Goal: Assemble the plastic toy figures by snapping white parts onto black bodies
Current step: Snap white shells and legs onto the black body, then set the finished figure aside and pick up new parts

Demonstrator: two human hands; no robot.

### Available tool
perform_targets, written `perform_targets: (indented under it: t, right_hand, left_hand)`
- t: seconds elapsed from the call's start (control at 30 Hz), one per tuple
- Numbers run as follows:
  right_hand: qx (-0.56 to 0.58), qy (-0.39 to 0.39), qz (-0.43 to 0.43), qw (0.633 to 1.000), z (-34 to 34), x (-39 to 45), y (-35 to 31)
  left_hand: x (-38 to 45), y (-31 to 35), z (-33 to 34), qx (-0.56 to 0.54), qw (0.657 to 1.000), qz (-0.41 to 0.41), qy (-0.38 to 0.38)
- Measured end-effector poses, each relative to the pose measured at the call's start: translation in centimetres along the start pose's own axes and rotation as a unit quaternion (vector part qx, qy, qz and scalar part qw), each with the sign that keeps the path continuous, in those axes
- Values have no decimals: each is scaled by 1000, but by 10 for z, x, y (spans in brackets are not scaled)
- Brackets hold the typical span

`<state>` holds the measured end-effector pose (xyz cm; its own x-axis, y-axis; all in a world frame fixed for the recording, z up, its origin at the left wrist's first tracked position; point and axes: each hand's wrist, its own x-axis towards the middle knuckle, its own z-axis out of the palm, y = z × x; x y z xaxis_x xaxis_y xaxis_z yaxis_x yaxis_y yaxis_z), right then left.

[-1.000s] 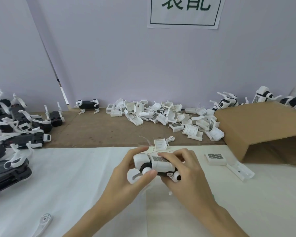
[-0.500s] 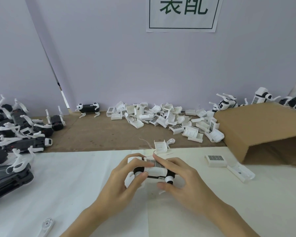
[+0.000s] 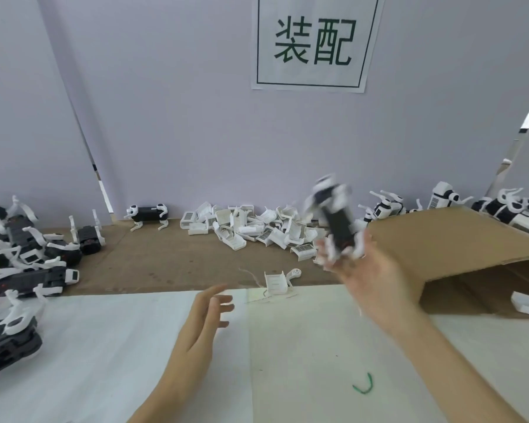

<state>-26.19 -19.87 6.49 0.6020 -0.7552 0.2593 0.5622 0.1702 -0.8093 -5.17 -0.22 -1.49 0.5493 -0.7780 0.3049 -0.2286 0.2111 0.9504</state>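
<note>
A black toy figure (image 3: 336, 221) with white parts snapped on is up in the air, upright and motion-blurred, its lower end at the fingertips of my right hand (image 3: 376, 279). That hand is raised with the palm showing and the fingers stretched out; blur hides any grip. My left hand (image 3: 205, 315) hovers low over the white sheet (image 3: 110, 346), fingers relaxed and holding nothing. One white shell part (image 3: 276, 281) lies just beyond the sheet's far edge.
A heap of white shell parts (image 3: 257, 230) lies by the wall. Black bodies with white legs (image 3: 22, 254) pile up at the left, and one stands alone (image 3: 148, 212). A cardboard box (image 3: 446, 248) lies open at the right, with assembled figures (image 3: 385, 206) behind it.
Both hands held the figure low over the sheet. Now my left hand has let go, and my right hand has swung the figure up and to the right.
</note>
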Motion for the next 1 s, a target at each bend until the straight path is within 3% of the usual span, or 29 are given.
perform_targets:
  t: [0.07,0.13,0.27,0.43,0.6,0.7,0.73,0.8,0.83,0.9,1.0]
  right_hand:
    - [165,28,-42,985,-16,25,-34]
    - [179,46,-30,982,-31,46,-50]
    - [-49,93,40,994,-44,77,-18]
    - [-247,163,52,954,-47,113,48]
    - [-474,107,11,874,-30,143,99]
    - [-561,60,-16,825,-24,144,127]
    - [-578,48,-21,815,-25,144,136]
    - [-598,41,-34,800,-28,144,146]
    - [-598,44,-42,799,-29,144,148]
    - [-602,42,-51,795,-31,144,149]
    - [-618,31,-71,783,-32,140,150]
  left_hand:
    - [0,-1,1,10,1000,-14,5]
    - [1,-1,1,19,1000,-13,6]
    - [4,-5,0,20,1000,-14,14]
    - [6,-7,1,43,999,-14,-4]
    - [10,-10,0,134,991,-5,-2]
    - [11,-19,-8,245,969,34,15]
    - [16,-22,-17,319,946,58,19]
    - [36,-30,-48,518,844,125,58]
    - [52,-31,-69,597,788,120,88]
    - [85,-25,-110,711,691,20,129]
    - [135,-20,-171,814,552,-132,123]
